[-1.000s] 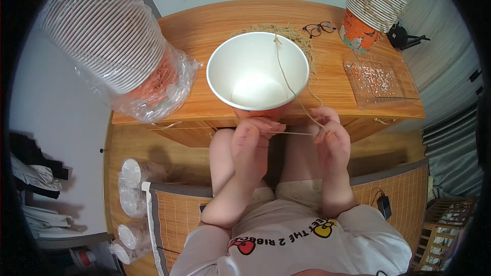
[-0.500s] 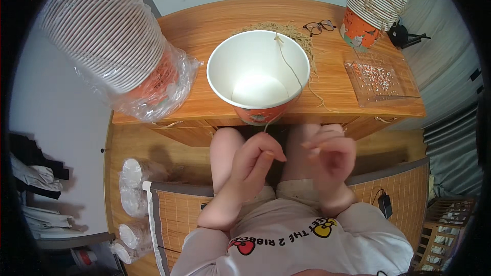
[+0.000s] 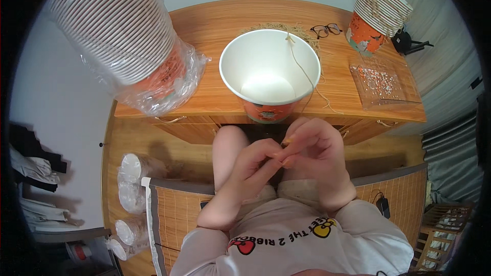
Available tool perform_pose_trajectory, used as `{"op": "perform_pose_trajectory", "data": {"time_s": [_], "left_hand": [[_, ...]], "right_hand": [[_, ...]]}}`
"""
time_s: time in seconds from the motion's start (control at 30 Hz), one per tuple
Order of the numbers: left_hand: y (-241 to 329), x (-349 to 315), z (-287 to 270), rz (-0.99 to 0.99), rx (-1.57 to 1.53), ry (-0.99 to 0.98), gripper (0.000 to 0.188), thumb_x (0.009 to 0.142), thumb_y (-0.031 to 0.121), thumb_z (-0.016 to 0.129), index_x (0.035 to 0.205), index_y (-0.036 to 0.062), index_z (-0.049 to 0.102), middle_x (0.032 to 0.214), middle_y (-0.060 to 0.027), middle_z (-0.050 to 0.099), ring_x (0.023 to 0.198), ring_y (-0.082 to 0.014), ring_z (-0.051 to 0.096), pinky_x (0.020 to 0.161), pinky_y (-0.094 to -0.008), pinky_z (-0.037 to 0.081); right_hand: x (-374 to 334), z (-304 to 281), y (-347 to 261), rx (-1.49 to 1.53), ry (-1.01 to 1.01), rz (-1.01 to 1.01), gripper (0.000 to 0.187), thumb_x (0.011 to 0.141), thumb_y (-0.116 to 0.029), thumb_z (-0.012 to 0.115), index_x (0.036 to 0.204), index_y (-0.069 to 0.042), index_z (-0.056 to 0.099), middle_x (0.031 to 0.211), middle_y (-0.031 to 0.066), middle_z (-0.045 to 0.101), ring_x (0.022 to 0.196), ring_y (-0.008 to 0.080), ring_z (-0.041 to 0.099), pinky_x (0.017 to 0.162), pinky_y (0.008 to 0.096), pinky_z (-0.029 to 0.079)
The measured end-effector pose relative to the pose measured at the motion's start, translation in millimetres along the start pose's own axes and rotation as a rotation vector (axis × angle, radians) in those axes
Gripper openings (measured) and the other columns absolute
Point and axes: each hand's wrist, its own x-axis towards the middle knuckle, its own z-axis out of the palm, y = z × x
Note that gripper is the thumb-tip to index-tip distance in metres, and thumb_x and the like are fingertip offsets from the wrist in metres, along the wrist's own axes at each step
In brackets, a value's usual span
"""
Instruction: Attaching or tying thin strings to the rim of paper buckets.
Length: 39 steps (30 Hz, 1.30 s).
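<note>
A large white-lined paper bucket (image 3: 266, 111) with an orange printed outside stands at the desk's front edge. A thin tan string (image 3: 302, 68) is knotted near its far rim, runs across the inside and passes over the near right rim toward my hands. In front of the bucket, above my lap, my left hand (image 3: 255, 162) is closed in a pinch on the string's end, which the fingers mostly hide. My right hand (image 3: 318, 147) meets it there, thumb and fingers pinched together at the left fingertips. What the right fingers hold is too small to make out.
A tall stack of paper buckets in clear plastic (image 3: 153, 79) stands left on the desk (image 3: 204, 15). Behind the middle bucket lies a bundle of tan strings (image 3: 313, 41), with glasses (image 3: 326, 30) beside it. To the right are stacked buckets (image 3: 365, 33) and a clear tray of small beads (image 3: 391, 103).
My right hand has moved left and down to meet my left hand, and its fingers have closed. The desk and bucket sit slightly further right in view.
</note>
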Motion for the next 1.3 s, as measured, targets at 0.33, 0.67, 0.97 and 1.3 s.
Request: {"op": "perform_pose_trajectory", "data": {"time_s": [0.33, 0.67, 0.97, 1.3], "left_hand": [[15, 11, -12, 0.486, 0.633, 0.129, 0.018, 0.069, 0.003, 0.074, 0.086, 0.0078, 0.068, 0.084, -0.0040, 0.063, 0.077, -0.0243, 0.058, 0.071, -0.0354, 0.045], [8, 30, -37, 0.349, 0.950, 0.448, 0.009, 0.075, 0.002, 0.069, 0.078, 0.0075, 0.063, 0.074, -0.0065, 0.061, 0.072, -0.0263, 0.057, 0.069, -0.0366, 0.044], [1, 45, -39, 0.312, 0.910, 0.447, 0.010, 0.076, 0.003, 0.069, 0.078, 0.0063, 0.061, 0.074, -0.0075, 0.059, 0.070, -0.0275, 0.056, 0.066, -0.0367, 0.044], [3, 49, -39, 0.288, 0.910, 0.398, 0.010, 0.076, 0.003, 0.070, 0.078, 0.0060, 0.060, 0.073, -0.0069, 0.058, 0.070, -0.0267, 0.055, 0.064, -0.0358, 0.043]], "right_hand": [[8, 9, -2, -0.200, 0.054, -0.194, 0.045, 0.067, -0.004, 0.087, 0.099, -0.003, 0.056, 0.091, 0.0103, 0.072, 0.075, 0.0102, 0.064, 0.069, 0.0234, 0.050], [51, 17, -27, -0.710, 0.137, -0.454, 0.023, 0.075, -0.001, 0.075, 0.095, -0.004, 0.066, 0.103, 0.0083, 0.070, 0.090, 0.0220, 0.060, 0.078, 0.0318, 0.050], [63, 20, -21, -1.004, 0.156, -0.437, 0.023, 0.074, 0.001, 0.064, 0.095, -0.009, 0.065, 0.103, 0.0041, 0.070, 0.095, 0.0220, 0.062, 0.091, 0.0377, 0.038], [66, 24, -16, -1.138, 0.076, -0.419, 0.035, 0.073, 0.001, 0.058, 0.104, -0.013, 0.064, 0.105, 0.0007, 0.069, 0.097, 0.0192, 0.065, 0.101, 0.0474, 0.030]]}}
